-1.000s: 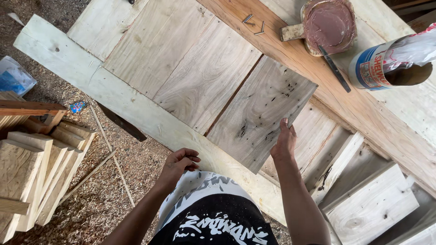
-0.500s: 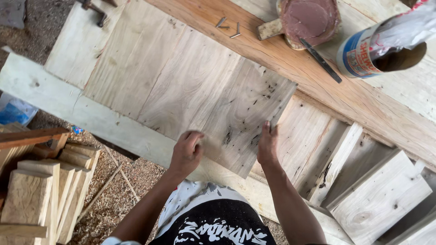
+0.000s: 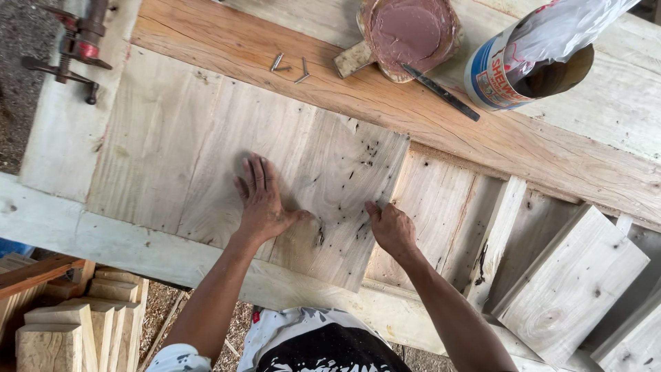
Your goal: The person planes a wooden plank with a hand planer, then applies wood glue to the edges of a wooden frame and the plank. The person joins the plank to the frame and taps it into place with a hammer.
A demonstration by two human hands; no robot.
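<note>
My left hand (image 3: 261, 203) lies flat, fingers apart, on a pale wooden board (image 3: 341, 186) with dark specks, where it meets the neighbouring boards (image 3: 179, 158) to its left. My right hand (image 3: 391, 227) rests at that board's right edge, fingers curled over the edge, thumb on top. The board sits tilted within a wooden frame, between a long reddish plank (image 3: 427, 120) above and a pale rail (image 3: 103, 238) below.
On the reddish plank lie loose nails (image 3: 289, 65), a wooden pad of reddish-brown filler (image 3: 406, 31), a dark blade (image 3: 441, 93) and an open can (image 3: 530, 65) with a plastic bag in it. A clamp (image 3: 76, 41) sits top left. Loose boards (image 3: 571, 286) lie at right, stacked wood (image 3: 69, 324) lower left.
Both hands have moved up from the frame's lower edge onto the speckled board; the left is now flat on it, the right at its right edge. The view has shifted closer.
</note>
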